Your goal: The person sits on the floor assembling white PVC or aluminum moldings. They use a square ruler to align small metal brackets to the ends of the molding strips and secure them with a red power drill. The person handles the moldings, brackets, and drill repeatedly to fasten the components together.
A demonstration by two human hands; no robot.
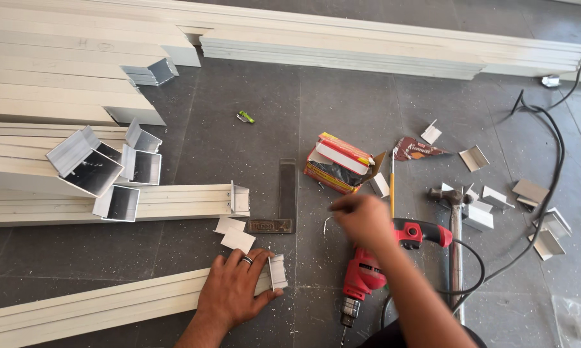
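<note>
White aluminium bar (110, 306) is pinned flat on the floor at the lower left of the frame by the left hand (236, 290), whose fingers are spread over its cut end, thumb below. Its long axis runs from the lower left up to the right, ending at lower centre. The blurred right hand (361, 219), whose grip cannot be told, is held above the red drill (368, 270), with bare grey floor (271, 103) left open above.

Profiles (97, 306): cream-white, cut ends silvery grey. Floor (239, 154): dark grey tile, flecked with white shavings. Drill (368, 270): red and black. Box (339, 161): red, yellow, white. Cable (548, 187): black. Square (287, 193): dark grey. Screwdriver (392, 187): yellow. Scrap (245, 117): green.
</note>
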